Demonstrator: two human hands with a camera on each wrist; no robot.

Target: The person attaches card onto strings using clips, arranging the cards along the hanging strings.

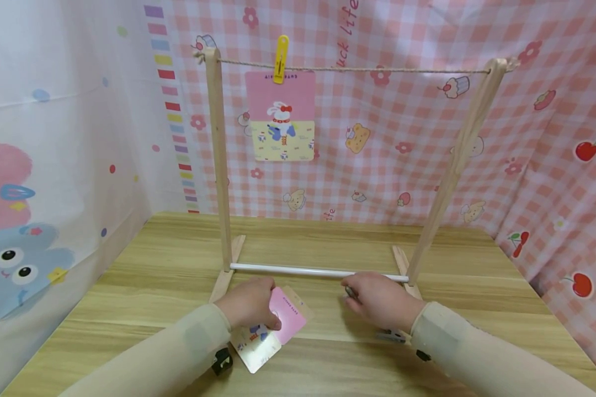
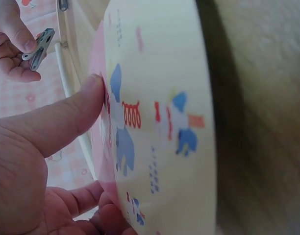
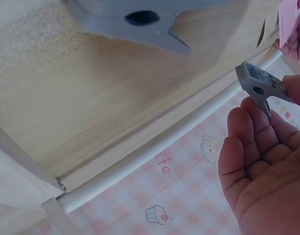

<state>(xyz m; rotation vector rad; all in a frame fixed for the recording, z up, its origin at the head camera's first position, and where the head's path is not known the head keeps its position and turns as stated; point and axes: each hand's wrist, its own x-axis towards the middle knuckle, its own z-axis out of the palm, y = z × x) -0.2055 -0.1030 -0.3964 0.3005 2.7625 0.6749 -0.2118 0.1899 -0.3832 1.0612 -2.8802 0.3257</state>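
Both forearms [image 1: 154, 353] reach forward, left hand [image 1: 249, 303] and right hand [image 1: 383, 301] pinching, well apart.

Glossy card [image 1: 273, 341] is seen at six o'clock, smooth plastic clip [image 1: 350, 293] at five, rough twine [image 1: 402, 70] at twelve.

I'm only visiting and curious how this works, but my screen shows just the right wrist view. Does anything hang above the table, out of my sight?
Observer: Yes, in the head view a pink-and-yellow card hangs from a string.

Visitor: Oh! What fastens it there?

Observer: A yellow clip, set over the card's top edge.

Visitor: And the held card at the top right of my picture, is it pink all over?

Observer: No, the left wrist view shows that its other part is pale yellow, with blue and red drawings.
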